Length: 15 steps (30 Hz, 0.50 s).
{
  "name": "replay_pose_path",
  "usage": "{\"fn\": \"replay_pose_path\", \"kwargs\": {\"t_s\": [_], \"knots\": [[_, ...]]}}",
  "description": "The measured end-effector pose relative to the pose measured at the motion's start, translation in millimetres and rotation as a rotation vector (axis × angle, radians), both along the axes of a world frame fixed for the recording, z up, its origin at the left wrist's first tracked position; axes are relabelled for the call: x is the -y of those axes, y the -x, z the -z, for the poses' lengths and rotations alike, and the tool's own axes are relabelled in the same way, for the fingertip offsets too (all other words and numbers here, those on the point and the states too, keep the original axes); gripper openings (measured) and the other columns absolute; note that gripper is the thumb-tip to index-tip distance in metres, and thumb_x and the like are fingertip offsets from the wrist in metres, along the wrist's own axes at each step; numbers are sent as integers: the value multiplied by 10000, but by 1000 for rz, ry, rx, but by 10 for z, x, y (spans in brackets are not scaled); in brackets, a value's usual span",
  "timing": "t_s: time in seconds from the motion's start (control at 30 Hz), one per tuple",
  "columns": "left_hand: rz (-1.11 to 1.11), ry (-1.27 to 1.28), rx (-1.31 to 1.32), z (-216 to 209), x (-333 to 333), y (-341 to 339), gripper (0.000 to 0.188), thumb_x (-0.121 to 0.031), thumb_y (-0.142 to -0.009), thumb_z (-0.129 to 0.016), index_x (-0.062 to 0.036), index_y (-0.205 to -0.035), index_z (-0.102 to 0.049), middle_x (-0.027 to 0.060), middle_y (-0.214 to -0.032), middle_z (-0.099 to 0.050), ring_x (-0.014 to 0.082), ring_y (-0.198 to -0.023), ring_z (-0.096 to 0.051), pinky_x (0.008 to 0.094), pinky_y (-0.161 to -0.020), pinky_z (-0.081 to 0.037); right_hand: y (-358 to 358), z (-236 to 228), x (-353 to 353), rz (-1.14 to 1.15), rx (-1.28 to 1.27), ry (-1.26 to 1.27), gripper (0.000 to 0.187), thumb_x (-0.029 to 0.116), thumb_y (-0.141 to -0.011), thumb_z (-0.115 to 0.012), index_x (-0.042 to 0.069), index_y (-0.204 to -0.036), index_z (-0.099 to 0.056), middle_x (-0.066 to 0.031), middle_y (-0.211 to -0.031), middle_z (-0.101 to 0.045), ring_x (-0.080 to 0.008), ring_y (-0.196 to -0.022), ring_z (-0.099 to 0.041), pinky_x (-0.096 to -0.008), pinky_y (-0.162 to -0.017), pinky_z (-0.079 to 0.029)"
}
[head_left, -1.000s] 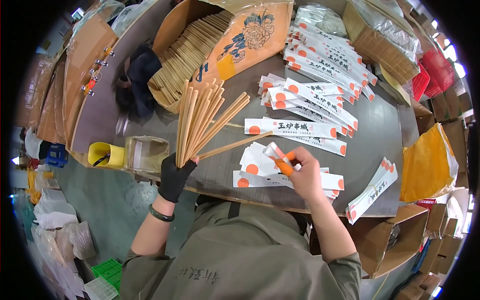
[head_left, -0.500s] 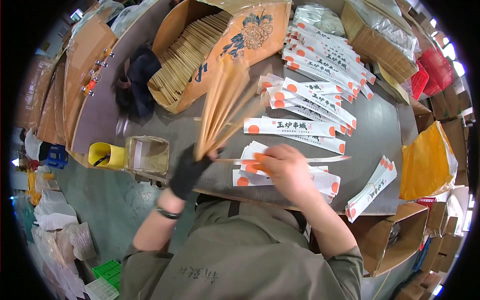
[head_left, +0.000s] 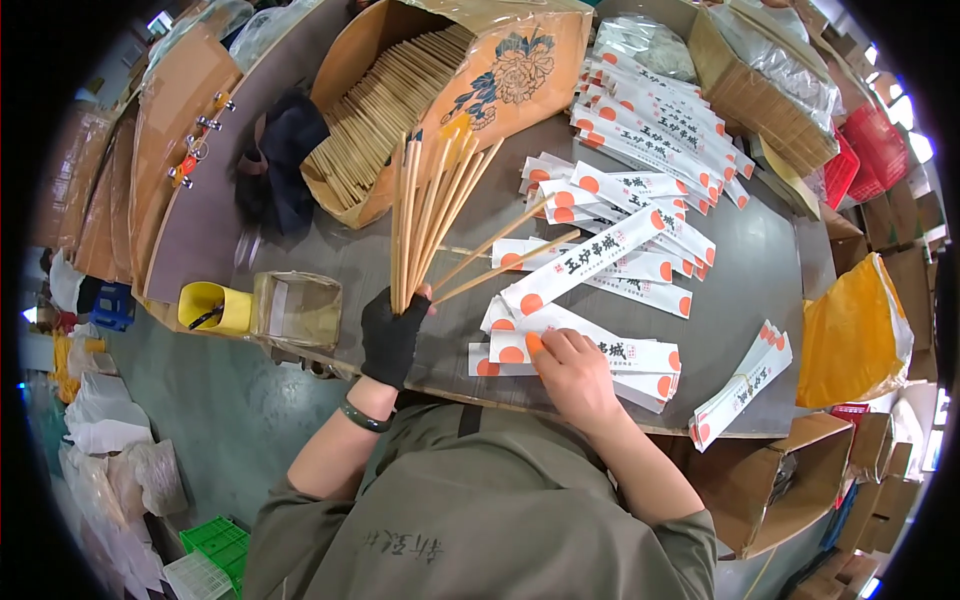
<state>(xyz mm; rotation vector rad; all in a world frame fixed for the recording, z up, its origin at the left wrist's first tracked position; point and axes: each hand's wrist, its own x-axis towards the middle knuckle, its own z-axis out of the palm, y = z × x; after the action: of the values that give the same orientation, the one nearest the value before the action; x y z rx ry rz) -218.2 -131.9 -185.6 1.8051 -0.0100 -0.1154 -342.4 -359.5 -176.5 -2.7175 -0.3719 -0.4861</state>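
In its black fingerless glove, my left hand [head_left: 393,338] is closed round a fanned bundle of wooden chopsticks [head_left: 425,215]. Two of them splay out to the right, apart from the rest. My right hand [head_left: 575,372], an orange cover on one fingertip, has its bent fingers on the top white paper chopstick sleeve [head_left: 625,351] of a small stack by the table's front edge. Between the hands and the far piles, another sleeve [head_left: 585,262] lies slanted over several others. Whether chopsticks are inside it I cannot tell.
An open carton of chopsticks [head_left: 385,110] lies at the back left, beside dark cloth [head_left: 285,150]. More sleeves [head_left: 655,130] are heaped behind. A banded sleeve bundle [head_left: 740,387] sits front right. A yellow container [head_left: 215,308] and clear box [head_left: 297,308] stand at the left edge.
The sleeve that my right hand held has left it, and a sleeve now lies slanted on the pile. My right hand has moved down onto the stack. The chopstick bundle has steadied, with two sticks splayed right.
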Motion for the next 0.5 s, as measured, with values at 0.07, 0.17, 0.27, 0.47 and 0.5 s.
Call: {"fn": "replay_pose_path", "kwargs": {"t_s": [0.07, 0.17, 0.27, 0.47, 0.5], "knots": [[10, 39, -22, 46, -123, -10, 182, -200, -871, -704, -28, -922, -682, -1, -738, -642, 63, -656, -554, 229, -612, -424, -27, -55, -6, 19, -8, -96, 147, 53, -773, -699, 20, -912, -662, -92, -881, -602, -253, -800, -609, -345, -695, -509], [56, 39, -42, -7, -296, -23, 169, -168, -851, -719, -11, -902, -684, 15, -762, -657, 87, -713, -584, 255, -688, -474, -93, -112, 99, 139, -106, -396, 126, 15, -753, -718, 11, -870, -671, -94, -836, -605, -230, -737, -605, -321, -658, -498], [93, -52, -61, -169, -433, -33, 156, -155, -844, -718, -10, -886, -677, 15, -771, -654, 90, -728, -585, 259, -704, -480, -185, -286, 206, 329, -262, -800, 90, 28, -790, -728, -5, -826, -652, -55, -795, -596, -140, -685, -547, -271, -604, -441], [197, -3, -169, -294, -633, -84, 187, -174, -823, -735, -15, -899, -673, 12, -750, -636, 90, -718, -574, 258, -684, -473, -226, -414, 374, 429, -340, -770, 272, 98, -773, -801, 2, -754, -547, -3, -714, -540, -77, -657, -488, -240, -589, -414], [196, -3, -168, -294, -659, -102, 187, -174, -823, -735, -15, -899, -673, 12, -750, -636, 90, -718, -574, 258, -684, -473, -227, -429, 378, 428, -340, -770, 272, 98, -773, -801, 2, -754, -547, -3, -714, -540, -77, -657, -488, -240, -589, -414]]}}
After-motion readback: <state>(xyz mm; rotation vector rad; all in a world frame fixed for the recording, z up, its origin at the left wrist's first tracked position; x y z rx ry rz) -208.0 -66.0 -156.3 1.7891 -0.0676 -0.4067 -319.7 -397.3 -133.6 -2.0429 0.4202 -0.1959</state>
